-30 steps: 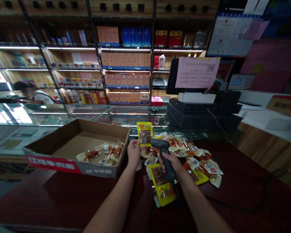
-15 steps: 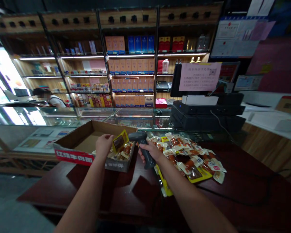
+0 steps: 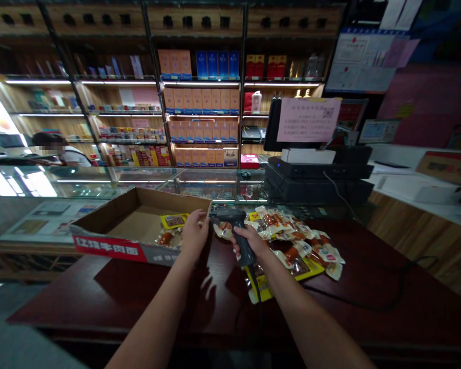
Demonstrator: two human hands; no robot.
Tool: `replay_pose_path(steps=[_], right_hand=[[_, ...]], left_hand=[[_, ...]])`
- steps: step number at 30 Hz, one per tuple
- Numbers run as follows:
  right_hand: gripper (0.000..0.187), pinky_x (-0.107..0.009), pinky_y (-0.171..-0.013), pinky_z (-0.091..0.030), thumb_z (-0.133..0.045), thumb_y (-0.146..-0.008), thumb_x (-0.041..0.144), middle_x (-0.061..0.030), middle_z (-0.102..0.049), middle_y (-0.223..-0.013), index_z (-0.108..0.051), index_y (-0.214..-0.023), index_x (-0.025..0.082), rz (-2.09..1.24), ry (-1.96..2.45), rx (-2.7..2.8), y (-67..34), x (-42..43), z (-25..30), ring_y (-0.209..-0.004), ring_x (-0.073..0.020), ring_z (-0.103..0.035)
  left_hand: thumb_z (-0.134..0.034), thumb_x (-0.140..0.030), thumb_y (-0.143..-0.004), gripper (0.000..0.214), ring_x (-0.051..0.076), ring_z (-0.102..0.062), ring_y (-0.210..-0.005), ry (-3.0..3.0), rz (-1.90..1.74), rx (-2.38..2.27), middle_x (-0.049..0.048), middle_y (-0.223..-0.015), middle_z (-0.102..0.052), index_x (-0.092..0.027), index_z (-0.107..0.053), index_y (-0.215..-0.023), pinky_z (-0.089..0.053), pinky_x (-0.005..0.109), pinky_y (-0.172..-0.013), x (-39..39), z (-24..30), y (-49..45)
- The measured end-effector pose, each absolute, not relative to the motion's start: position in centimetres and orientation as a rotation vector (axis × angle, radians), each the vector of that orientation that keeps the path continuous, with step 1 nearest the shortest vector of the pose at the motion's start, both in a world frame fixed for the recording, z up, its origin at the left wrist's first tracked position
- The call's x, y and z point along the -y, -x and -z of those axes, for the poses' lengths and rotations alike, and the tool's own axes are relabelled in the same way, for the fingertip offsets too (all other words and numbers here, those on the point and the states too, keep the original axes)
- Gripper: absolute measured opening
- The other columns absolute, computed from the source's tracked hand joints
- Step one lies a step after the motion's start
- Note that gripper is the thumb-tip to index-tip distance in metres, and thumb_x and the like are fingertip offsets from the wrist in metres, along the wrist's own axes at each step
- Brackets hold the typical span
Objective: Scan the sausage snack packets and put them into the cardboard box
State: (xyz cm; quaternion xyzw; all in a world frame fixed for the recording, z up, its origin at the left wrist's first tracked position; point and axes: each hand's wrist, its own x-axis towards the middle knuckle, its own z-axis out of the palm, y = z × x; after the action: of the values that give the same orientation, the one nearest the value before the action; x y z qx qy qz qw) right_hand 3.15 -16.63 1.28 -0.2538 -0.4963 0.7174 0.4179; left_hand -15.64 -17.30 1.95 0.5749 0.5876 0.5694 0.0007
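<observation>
My right hand [image 3: 250,241] is closed round the handle of a black barcode scanner [image 3: 232,217], whose head points left toward the box. My left hand [image 3: 195,233] hovers at the right edge of an open cardboard box [image 3: 111,218], fingers loosely apart and holding nothing. Just left of it, inside the box, lies a yellow snack packet [image 3: 173,221] on top of a few sausage packets [image 3: 165,238]. A pile of sausage snack packets [image 3: 303,243] is spread on the dark red counter right of the scanner. Another yellow packet [image 3: 263,293] lies under my right wrist.
A black till with a screen and pink notice [image 3: 309,120] stands behind the pile. The scanner's cable [image 3: 369,303] runs across the counter on the right. Glass display cases [image 3: 138,177] and stocked shelves [image 3: 202,128] fill the back. A person [image 3: 56,148] sits far left.
My left hand carried the yellow packet from in front of the scanner over to the box and let it go there. The right hand with the scanner shifted slightly left.
</observation>
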Motion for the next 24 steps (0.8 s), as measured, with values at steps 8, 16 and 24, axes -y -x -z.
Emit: replay_pose_path(steps=[8, 16, 24], right_hand=[[0.031, -0.020, -0.032, -0.044, -0.069, -0.067, 0.041, 0.0035, -0.058, -0.052, -0.052, -0.073, 0.016, -1.627, 0.689, 1.025, -8.8, 14.8, 1.6, -0.035, -0.0085, -0.049], [0.034, -0.021, -0.032, -0.045, -0.071, -0.066, 0.041, 0.0053, -0.058, -0.052, -0.053, -0.082, 0.018, -1.604, 0.694, 0.963, -10.3, 14.6, 4.4, -0.035, -0.0094, -0.050], [0.034, -0.021, -0.032, -0.046, -0.070, -0.065, 0.044, 0.0043, -0.059, -0.052, -0.052, -0.076, 0.017, -1.602, 0.758, 1.031, -9.9, 14.5, 4.7, -0.035, -0.0093, -0.050]], left_hand=[[-0.063, -0.030, -0.071, 0.020, 0.023, -0.064, -0.081, -1.578, -1.421, -1.851, 0.0117, -0.085, -0.068, -0.017, -0.062, -0.087, -0.044, 0.031, -0.074, 13.8, 3.6, 9.7], [-0.065, -0.034, -0.068, 0.019, 0.025, -0.059, -0.085, -1.664, -1.305, -2.116, 0.0101, -0.079, -0.061, -0.016, -0.060, -0.070, -0.041, 0.032, -0.076, 11.5, 6.1, 8.4], [-0.045, -0.034, -0.082, 0.015, 0.016, -0.054, -0.068, -1.391, -1.827, -1.720, 0.0002, -0.073, -0.056, -0.019, -0.049, -0.081, -0.042, 0.028, -0.064, 11.4, 7.0, 10.3]])
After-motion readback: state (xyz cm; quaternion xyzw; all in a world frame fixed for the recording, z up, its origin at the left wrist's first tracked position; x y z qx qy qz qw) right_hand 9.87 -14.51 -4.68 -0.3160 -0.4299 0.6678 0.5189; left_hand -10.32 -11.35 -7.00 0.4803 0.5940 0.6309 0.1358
